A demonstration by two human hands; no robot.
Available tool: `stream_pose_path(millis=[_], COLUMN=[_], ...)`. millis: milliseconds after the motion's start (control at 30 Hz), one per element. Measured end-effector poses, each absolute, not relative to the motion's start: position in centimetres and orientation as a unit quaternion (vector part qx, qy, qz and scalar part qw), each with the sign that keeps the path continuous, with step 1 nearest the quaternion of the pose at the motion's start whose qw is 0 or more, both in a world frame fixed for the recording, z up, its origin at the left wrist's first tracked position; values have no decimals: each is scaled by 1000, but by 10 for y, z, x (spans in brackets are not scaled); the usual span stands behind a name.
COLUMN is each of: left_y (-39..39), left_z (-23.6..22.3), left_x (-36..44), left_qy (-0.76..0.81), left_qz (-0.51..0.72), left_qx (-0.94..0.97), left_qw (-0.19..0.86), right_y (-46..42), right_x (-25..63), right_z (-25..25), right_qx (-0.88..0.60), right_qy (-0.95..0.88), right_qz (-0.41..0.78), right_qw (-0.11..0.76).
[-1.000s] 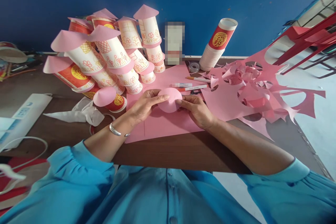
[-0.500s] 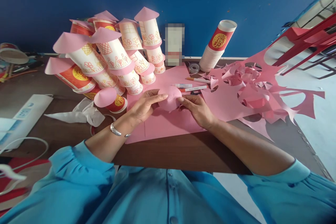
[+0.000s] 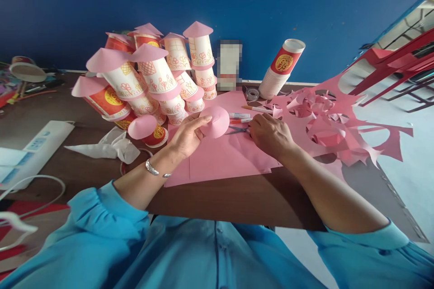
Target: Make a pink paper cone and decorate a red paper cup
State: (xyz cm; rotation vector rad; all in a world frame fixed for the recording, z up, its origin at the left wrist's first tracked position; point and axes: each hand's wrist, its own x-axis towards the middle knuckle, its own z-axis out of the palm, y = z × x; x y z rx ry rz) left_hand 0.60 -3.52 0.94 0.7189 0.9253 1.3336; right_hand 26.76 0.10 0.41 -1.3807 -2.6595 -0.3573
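Note:
My left hand point(image 3: 190, 134) pinches a pink paper disc point(image 3: 217, 123) by its left edge, thumb on top. A short line, like a slit or fold, runs in from near the disc's middle. My right hand point(image 3: 271, 134) is closed over the handles of a pair of scissors point(image 3: 237, 130), whose blades point left; the fingertips are mostly hidden. Just behind the blades lie a white marker point(image 3: 239, 116) and an orange-red marker point(image 3: 240, 121). Pink paper sheets point(image 3: 220, 158) are spread beneath both hands.
Stacked paper cup towers point(image 3: 154, 72) with pink cone roofs stand at left. Further right are a cup stack point(image 3: 280, 70), a tape roll point(image 3: 252, 94) and cut pink scraps point(image 3: 315, 108). A crumpled white tissue point(image 3: 117, 144) and a power strip point(image 3: 39, 151) lie left.
My right hand has let go of the pink disc and moved right to the scissors. My left hand keeps the disc, now tilted. The whole view has shifted slightly.

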Motion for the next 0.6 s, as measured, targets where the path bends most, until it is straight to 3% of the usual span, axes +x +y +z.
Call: stream_pose_path(millis=[200,600], left_y=[-36,-33], left_z=[13,10], left_x=[3,-1], left_qy=[405,407], left_qz=[596,625], left_qx=[333,287], left_qw=[608,600], right_y=[-3,2], right_x=[268,269], right_z=[16,25], right_qx=[-479,-473], right_qy=[-874,-874], right_qz=[-65,-32], right_qw=[-44,-106])
